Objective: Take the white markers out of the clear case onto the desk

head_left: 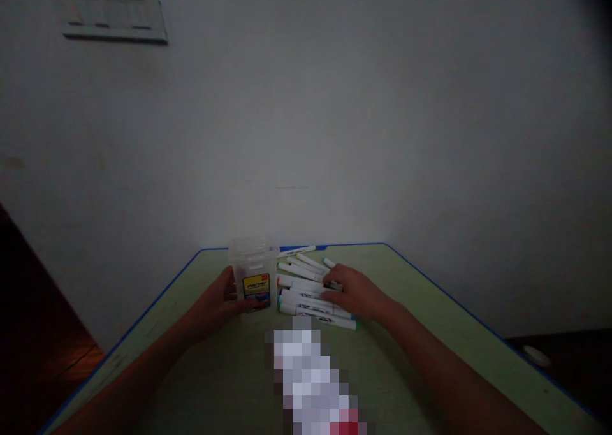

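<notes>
here, the left hand [228, 298] grips a clear plastic box [255, 269]; the right hand [351, 289], fingers curved, touches white markers [310, 286].

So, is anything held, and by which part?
The left hand holds the clear plastic box by its lower part; whether the right hand grips any marker is unclear.
</notes>
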The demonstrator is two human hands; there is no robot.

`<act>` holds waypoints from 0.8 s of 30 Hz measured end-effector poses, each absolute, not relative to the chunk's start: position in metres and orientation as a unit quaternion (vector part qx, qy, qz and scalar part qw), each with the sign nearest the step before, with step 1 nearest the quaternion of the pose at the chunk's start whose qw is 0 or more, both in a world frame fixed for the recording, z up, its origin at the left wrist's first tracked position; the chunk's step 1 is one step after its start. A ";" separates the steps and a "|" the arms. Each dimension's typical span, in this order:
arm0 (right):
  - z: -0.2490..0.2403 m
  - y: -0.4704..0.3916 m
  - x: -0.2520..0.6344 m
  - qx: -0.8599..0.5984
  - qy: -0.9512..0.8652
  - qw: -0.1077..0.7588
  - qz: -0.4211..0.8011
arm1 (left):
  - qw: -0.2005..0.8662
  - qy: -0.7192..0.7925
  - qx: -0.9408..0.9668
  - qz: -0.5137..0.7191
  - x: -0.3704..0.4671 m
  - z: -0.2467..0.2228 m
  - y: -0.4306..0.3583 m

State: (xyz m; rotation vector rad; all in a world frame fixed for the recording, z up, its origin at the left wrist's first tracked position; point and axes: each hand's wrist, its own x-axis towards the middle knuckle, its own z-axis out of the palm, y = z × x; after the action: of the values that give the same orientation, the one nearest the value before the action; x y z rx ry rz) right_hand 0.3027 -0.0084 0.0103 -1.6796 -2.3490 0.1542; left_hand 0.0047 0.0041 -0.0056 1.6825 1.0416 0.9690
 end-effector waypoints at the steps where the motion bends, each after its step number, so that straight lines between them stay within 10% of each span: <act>1: 0.010 -0.010 0.300 -0.570 -0.811 0.121 0.054 | 0.452 0.424 0.679 0.393 0.005 -0.005 0.004; 24: 0.004 -0.013 0.300 -0.606 -0.791 0.073 0.042 | 0.427 0.438 0.689 0.390 0.004 -0.006 0.002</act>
State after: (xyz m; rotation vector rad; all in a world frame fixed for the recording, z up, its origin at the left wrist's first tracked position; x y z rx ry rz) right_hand 0.2998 -0.0127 0.0045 -1.8197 -2.3771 0.1275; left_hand 0.0040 0.0017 -0.0065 1.7206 1.0933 0.9746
